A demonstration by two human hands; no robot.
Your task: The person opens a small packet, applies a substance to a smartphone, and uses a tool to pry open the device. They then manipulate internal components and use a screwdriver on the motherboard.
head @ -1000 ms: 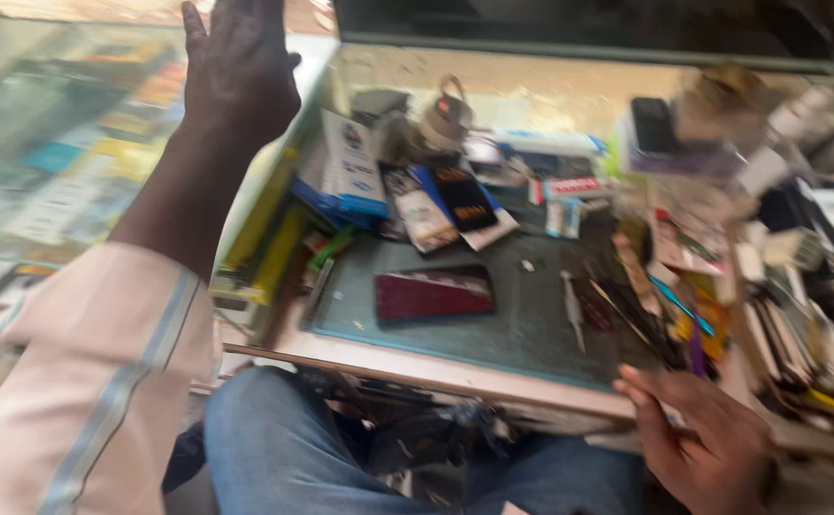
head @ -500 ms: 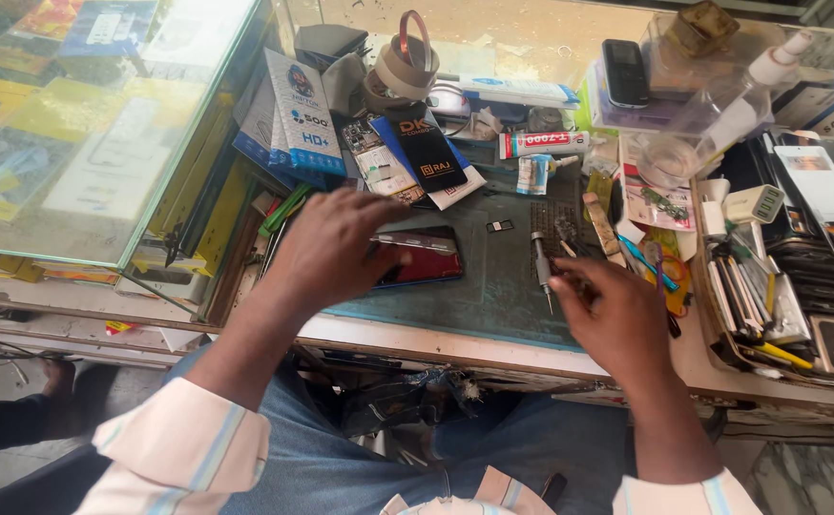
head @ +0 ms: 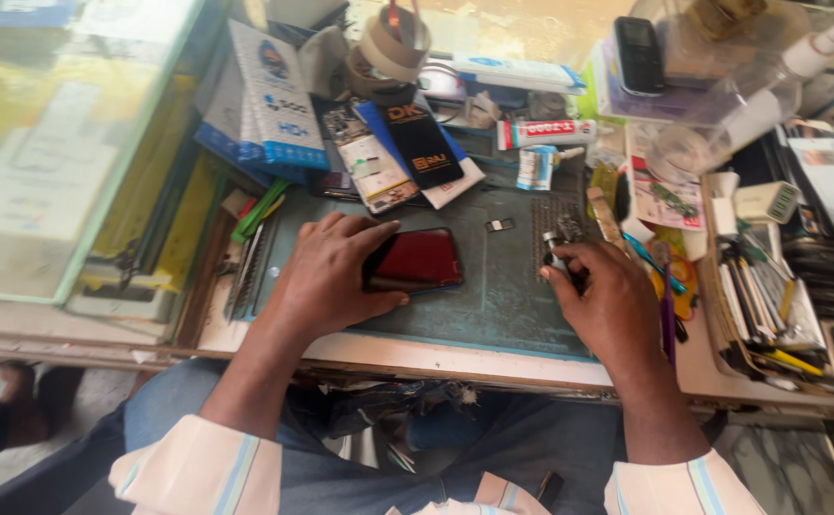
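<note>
A dark red smartphone (head: 419, 259) lies flat on a grey-green work mat (head: 493, 305). My left hand (head: 331, 272) grips its left end, fingers above it and thumb below. My right hand (head: 608, 305) rests at the mat's right side, thumb and fingers pinched on a small silvery metal tool (head: 552, 250). A tiny metal part (head: 499, 225) lies on the mat between the two hands, a little farther away.
Roll of tape (head: 390, 48), flat boxes (head: 279, 95), a glue tube (head: 546, 132) and a black keypad phone (head: 638, 52) crowd the far side. Pens, tools and phones (head: 770, 305) pile at right. A glass display case (head: 54, 143) stands at left.
My left hand came down from the air onto the red phone and now holds it. My right hand moved up onto the mat and picked at a small tool.
</note>
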